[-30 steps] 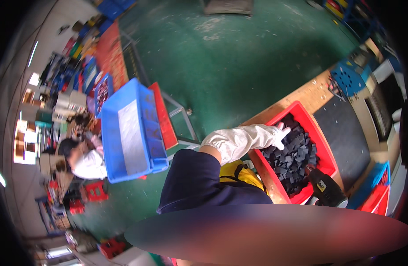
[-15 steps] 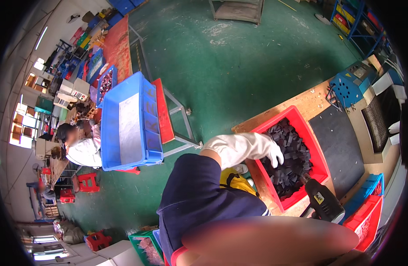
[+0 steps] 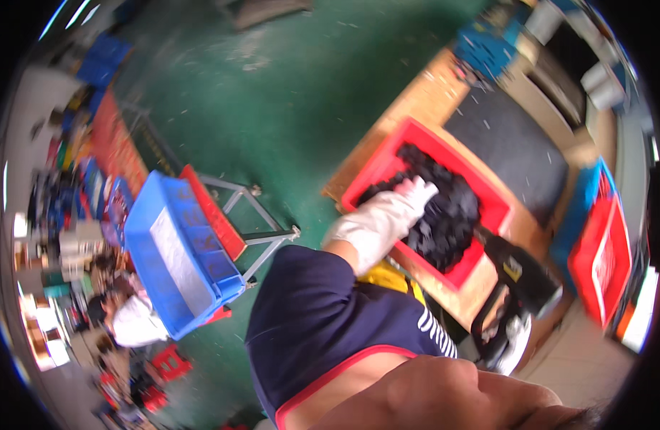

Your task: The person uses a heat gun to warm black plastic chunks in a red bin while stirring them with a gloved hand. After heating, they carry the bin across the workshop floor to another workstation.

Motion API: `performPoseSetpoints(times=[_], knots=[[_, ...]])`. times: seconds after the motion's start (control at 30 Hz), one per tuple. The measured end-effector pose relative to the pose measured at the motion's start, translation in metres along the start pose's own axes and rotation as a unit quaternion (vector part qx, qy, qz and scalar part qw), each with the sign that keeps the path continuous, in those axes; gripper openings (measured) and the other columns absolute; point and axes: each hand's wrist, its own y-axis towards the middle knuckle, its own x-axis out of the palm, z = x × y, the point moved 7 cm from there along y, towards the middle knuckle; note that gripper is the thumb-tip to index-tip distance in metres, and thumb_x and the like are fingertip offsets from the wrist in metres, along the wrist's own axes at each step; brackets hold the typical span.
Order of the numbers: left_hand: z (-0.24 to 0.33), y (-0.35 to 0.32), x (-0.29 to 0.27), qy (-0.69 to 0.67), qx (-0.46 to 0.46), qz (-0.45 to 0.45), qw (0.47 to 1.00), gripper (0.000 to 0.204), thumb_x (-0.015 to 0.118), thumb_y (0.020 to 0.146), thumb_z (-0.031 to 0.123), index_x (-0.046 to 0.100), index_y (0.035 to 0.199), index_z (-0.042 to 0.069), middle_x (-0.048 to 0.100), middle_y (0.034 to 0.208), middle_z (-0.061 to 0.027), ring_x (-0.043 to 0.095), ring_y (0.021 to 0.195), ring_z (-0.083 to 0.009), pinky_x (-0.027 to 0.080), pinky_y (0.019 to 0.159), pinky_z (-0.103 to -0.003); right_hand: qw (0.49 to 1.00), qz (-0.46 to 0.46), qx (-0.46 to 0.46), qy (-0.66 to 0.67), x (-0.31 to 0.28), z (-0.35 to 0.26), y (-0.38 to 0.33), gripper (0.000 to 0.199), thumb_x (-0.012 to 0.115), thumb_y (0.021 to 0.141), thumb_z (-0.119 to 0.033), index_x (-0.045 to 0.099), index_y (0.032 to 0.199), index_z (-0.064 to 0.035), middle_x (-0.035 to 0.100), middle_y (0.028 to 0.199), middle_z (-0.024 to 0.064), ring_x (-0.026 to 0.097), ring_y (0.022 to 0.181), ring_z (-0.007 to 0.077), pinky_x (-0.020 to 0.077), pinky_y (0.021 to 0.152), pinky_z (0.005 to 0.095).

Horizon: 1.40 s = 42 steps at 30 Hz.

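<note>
A red bin (image 3: 496,215) holds a heap of small black pieces (image 3: 452,222). My left hand (image 3: 416,199), in a white glove with a long cuff, reaches over the heap from the bin's near left side. Its fingers look stretched out and apart, though motion blurs them; nothing shows in them. At the bin's right corner, a black heat gun (image 3: 520,272) points its nozzle toward the pieces. My right hand (image 3: 515,345), also white-gloved and partly hidden, is closed round the heat gun's handle.
The bin stands on a wooden table (image 3: 423,89) beside a dark mat (image 3: 509,150). Right of it are a red crate (image 3: 599,261) and a blue machine (image 3: 484,50). A large blue tub (image 3: 201,269) rests on a stand at left, near a seated person (image 3: 133,319).
The whole view has turned and blurred, so bin and table sit higher and further left. My right hand on the heat gun now shows. My left hand stays over the black pieces.
</note>
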Motion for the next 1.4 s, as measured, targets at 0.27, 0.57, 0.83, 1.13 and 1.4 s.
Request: performPoseSetpoints(times=[0.27, 0.57, 0.83, 1.13, 1.4], knots=[[-0.011, -0.030, -0.077, -0.138, 0.119, -0.013, 0.983, 0.051, 0.075, 0.089, 0.034, 0.058, 0.137, 0.030, 0.057, 0.135, -0.0126, 0.059, 0.125, -0.0371, 0.049, 0.106, -0.047, 0.994, -0.014, -0.020, 0.109, 0.042, -0.035, -0.031, 0.075, 0.082, 0.078, -0.030, 0.050, 0.133, 0.0084, 0.065, 0.094, 0.0127, 0.065, 0.063, 0.0165, 0.0530, 0.052, 0.0256], [-0.014, -0.072, -0.059, 0.412, 0.459, -0.106, 0.780, 0.090, 0.081, 0.076, 0.036, 0.037, 0.154, 0.041, 0.022, 0.166, -0.0152, 0.031, 0.145, -0.0432, 0.025, 0.113, -0.076, 0.988, 0.006, 0.004, 0.157, 0.050, -0.029, -0.040, 0.071, 0.084, 0.076, -0.023, 0.050, 0.129, 0.0100, 0.066, 0.089, 0.0143, 0.065, 0.057, 0.0183, 0.0536, 0.050, 0.0269], [0.011, -0.044, 0.020, 0.369, 0.480, -0.254, 0.754, 0.059, 0.058, 0.096, 0.027, 0.043, 0.148, 0.052, 0.022, 0.168, -0.0075, 0.034, 0.146, -0.0440, 0.030, 0.113, -0.074, 0.987, 0.020, -0.010, 0.160, 0.045, -0.024, -0.043, 0.069, 0.083, 0.077, -0.025, 0.052, 0.128, 0.0098, 0.066, 0.090, 0.0144, 0.065, 0.056, 0.0180, 0.0529, 0.050, 0.0262], [0.003, -0.003, -0.018, -0.160, 0.274, -0.045, 0.947, 0.050, 0.070, 0.090, 0.021, 0.058, 0.137, 0.029, 0.058, 0.141, -0.0089, 0.058, 0.128, -0.0317, 0.050, 0.105, -0.044, 0.989, -0.019, -0.029, 0.145, 0.051, -0.027, -0.038, 0.054, 0.075, 0.083, -0.024, 0.055, 0.121, 0.0094, 0.066, 0.074, 0.0108, 0.061, 0.052, 0.0181, 0.0501, 0.048, 0.0263], [0.004, -0.031, -0.074, -0.095, 0.146, -0.090, 0.981, 0.134, 0.085, 0.070, 0.059, -0.002, 0.166, 0.022, 0.029, 0.166, -0.0215, 0.047, 0.140, -0.0434, 0.040, 0.116, -0.045, 0.987, -0.122, -0.031, 0.103, 0.068, -0.045, -0.031, 0.064, 0.078, 0.085, -0.022, 0.049, 0.136, 0.0038, 0.065, 0.095, 0.0088, 0.065, 0.069, 0.0159, 0.0533, 0.060, 0.0258]])
